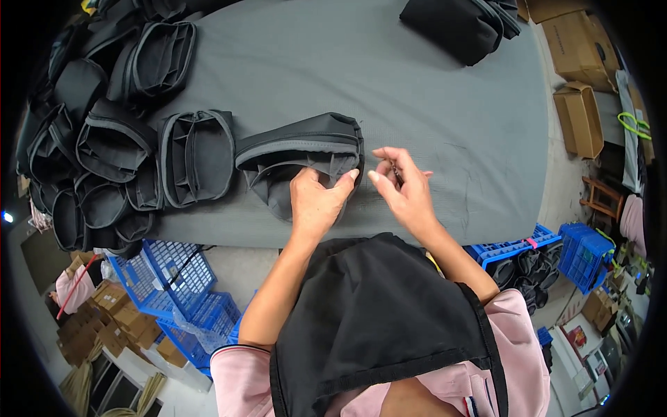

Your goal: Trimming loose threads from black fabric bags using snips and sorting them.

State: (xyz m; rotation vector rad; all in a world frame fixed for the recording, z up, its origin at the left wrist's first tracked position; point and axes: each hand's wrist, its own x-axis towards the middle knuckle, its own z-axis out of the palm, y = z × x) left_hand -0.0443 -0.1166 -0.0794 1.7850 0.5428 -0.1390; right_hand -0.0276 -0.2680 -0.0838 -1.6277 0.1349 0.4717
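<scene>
A black zippered fabric pouch (306, 139) lies on the table in front of me, its mouth open toward me and inner pockets showing. My left hand (318, 198) grips its near right edge, thumb on the rim and fingers partly hidden inside. Just right of the pouch, apart from it, my right hand (406, 187) is curled with thumb and forefinger separated. A small dark metal tool (397, 176) sits within its fingers, mostly covered, so its exact kind is unclear. Another open pouch (198, 158) stands directly left of the one I hold.
Many similar black pouches (114, 142) are heaped along the table's left side. A folded black bundle (458, 28) rests at the far right of the grey-covered table (472, 139). Blue crates (180, 278) stand below the left edge, another blue crate (582, 256) and cardboard boxes (578, 119) at right.
</scene>
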